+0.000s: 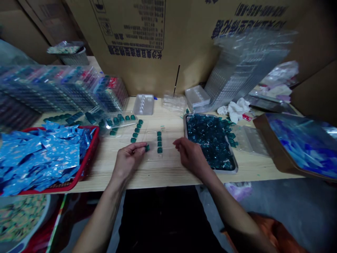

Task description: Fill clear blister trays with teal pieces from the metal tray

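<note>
Being pinched by the left hand (128, 160), a teal pod (147, 148) is held mid-frame; the half-open right hand (190, 154) is empty beside a metal tray (223, 170).

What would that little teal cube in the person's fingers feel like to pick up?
The small teal pod is probably light for its size, since the left hand holds it with just a fingertip pinch. Its glossy surface may be slippery. Its squarish shape suggests it would slide rather than roll.

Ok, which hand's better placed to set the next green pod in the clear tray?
Left, probably: the left hand pinches a green pod beside the clear tray. The right hand shows nothing held, sitting by the metal tray.
</note>
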A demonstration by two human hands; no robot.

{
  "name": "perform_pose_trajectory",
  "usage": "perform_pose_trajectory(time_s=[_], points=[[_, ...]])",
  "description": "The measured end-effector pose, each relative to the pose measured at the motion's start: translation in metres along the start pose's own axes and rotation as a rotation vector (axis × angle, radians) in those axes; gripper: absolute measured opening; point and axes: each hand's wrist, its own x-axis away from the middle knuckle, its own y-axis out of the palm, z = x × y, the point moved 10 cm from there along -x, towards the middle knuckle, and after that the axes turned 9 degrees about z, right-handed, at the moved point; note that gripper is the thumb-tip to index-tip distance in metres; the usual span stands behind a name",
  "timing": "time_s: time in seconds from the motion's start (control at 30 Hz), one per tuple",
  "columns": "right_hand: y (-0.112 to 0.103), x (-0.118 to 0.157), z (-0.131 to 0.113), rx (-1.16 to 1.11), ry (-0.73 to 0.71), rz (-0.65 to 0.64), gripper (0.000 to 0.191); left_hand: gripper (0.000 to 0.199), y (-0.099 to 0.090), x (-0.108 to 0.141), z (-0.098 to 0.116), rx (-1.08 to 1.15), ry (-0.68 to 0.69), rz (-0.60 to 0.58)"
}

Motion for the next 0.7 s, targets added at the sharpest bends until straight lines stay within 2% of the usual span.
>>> perform_pose_trajectory(time_s=[0.07,0.17,0.23,0.3,0.57,0.7], points=[[0.016,0.019,-0.007,0.092,-0.043,-0.122,0.033,0.019,0.008,0.004,0.009,-0.239,0.227,-0.058],[0.045,0.044,-0.007,0.187,-0.029,-0.278,0.038,0.011,0.041,0.018,0.016,-0.444,0.525,-0.223],[0.056,0.051,-0.004,0.230,-0.010,-0.311,0.038,0.015,0.061,0.027,0.015,-0.514,0.639,-0.337],[0.060,0.051,-0.001,0.252,-0.005,-0.314,0.037,0.020,0.073,0.032,0.012,-0.575,0.702,-0.395],[0.066,0.049,0.003,0.305,-0.033,-0.310,0.037,0.035,0.082,0.040,0.004,-0.746,0.942,-0.375],[0.066,0.047,0.003,0.295,-0.041,-0.305,0.038,0.035,0.082,0.048,0.004,-0.779,1.042,-0.296]])
